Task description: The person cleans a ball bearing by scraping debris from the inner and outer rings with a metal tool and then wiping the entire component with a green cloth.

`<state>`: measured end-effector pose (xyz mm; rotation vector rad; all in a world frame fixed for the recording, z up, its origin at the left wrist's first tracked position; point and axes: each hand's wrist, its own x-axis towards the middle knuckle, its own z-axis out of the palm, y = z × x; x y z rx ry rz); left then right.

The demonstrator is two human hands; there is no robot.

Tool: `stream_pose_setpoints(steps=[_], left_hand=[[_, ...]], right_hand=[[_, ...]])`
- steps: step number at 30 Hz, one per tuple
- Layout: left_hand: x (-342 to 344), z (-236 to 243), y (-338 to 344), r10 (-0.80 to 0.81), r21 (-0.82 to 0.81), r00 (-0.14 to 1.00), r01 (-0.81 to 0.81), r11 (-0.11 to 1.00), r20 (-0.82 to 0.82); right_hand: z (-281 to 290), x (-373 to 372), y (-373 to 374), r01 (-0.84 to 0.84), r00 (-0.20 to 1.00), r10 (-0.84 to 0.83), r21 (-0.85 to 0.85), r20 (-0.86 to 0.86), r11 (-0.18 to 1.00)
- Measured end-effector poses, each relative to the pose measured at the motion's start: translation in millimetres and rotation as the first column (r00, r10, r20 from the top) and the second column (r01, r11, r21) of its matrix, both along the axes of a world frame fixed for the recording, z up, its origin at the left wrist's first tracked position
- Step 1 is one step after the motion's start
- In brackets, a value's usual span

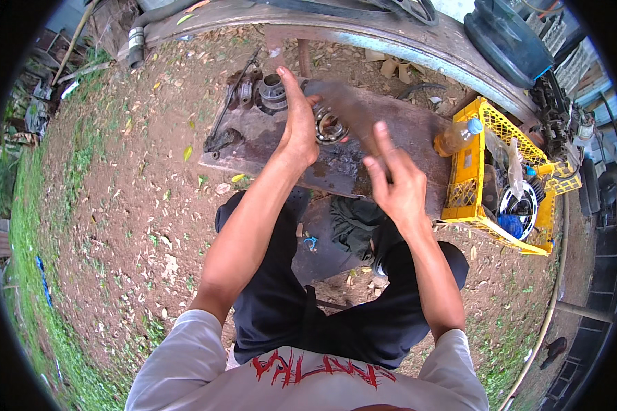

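Note:
My left hand grips a round metal ball bearing on its side toward the middle of the wooden board, thumb raised. My right hand holds a long brownish tool, smeared by motion, that reaches up across the bearing; I cannot make out what kind it is or whether it touches. Behind my left hand a hollow metal housing and other dark metal parts rest on the board, beside a thin rod and a dark lump. A dark wet patch lies below the bearing.
A yellow crate with assorted parts stands at the right, a bottle of amber liquid beside it. A raised bench runs behind, bearing a black rim-shaped object. My legs are under the board, near dark cloth; dirt and leaves surround it.

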<state>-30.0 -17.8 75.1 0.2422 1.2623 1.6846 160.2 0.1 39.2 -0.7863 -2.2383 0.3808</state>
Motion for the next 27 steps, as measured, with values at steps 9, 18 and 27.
stream_pose_setpoints(steps=[9, 18, 27], left_hand=[[-16, -3, -2, -0.088, -0.007, 0.996, 0.089, 0.996, 0.016], [-24, -22, 6, -0.256, 0.087, 0.962, 0.248, 0.965, 0.093], [-13, -28, 12, -0.076, 0.022, 0.997, 0.076, 0.997, 0.010]], right_hand=[[5, 1, 2, 0.049, 0.993, -0.055, 0.052, 0.107, 0.997], [6, 3, 8, 0.166, 0.966, -0.169, 0.032, 0.196, 0.986], [13, 17, 19, 0.147, 0.981, -0.174, -0.255, -0.085, 0.956]])
